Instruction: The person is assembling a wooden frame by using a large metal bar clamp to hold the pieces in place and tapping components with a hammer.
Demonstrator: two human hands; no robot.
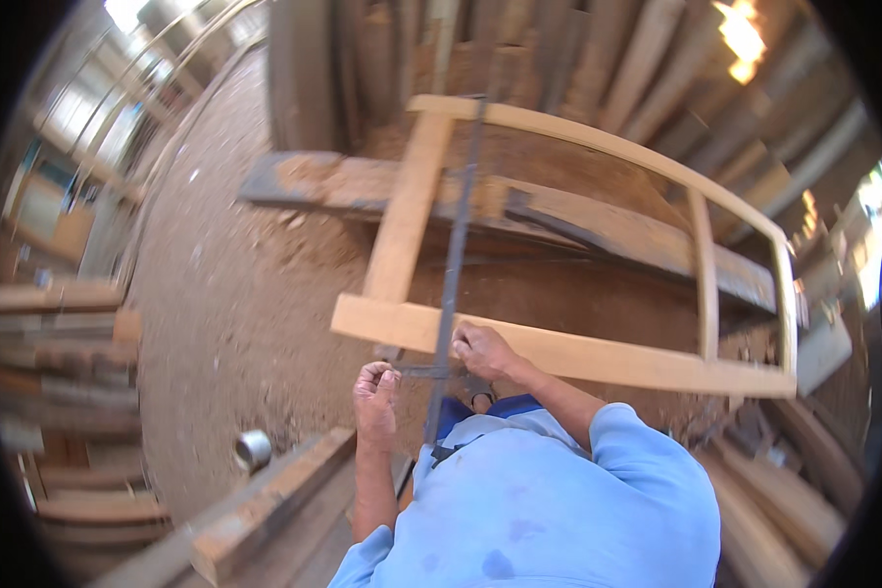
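A pale wooden frame [637, 363] lies over a dusty beam [304, 181], its near rail beyond the beam's near edge and the beam's left end jutting past it. A dark metal clamp [458, 235] crosses both long rails. The hands are apart: the left hand [375, 392], fingers curled, at the clamp's short crossbar, the right hand [482, 351] bunched against the near rail (I cannot tell what either grips). A metal cylinder [253, 449] sits on the ground [206, 323], lower left.
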